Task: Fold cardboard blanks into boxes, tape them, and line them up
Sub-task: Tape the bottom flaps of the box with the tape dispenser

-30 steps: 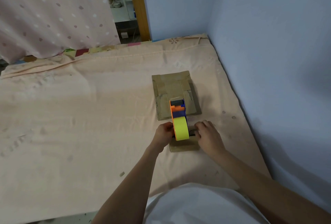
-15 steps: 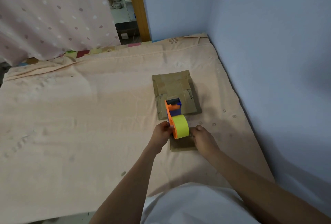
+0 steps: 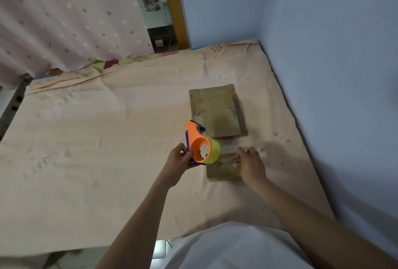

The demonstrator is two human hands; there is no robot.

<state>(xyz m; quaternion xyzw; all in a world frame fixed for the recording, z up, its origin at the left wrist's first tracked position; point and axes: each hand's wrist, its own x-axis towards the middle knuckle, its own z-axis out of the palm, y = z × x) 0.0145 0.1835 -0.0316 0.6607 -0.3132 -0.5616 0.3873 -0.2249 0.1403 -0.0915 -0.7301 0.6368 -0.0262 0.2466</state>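
Head view: left hand grips dispenser, now tilted left off the box (near the bed's right edge). Right hand pinches the tape end; strip appears ready for pressing down.

Small brown box near flat blanks.

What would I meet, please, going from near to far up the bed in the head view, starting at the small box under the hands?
Small cardboard box under the right hand → tape dispenser held by the left hand → stack of flat cardboard blanks → far edge of the bed sheet → dotted curtain.
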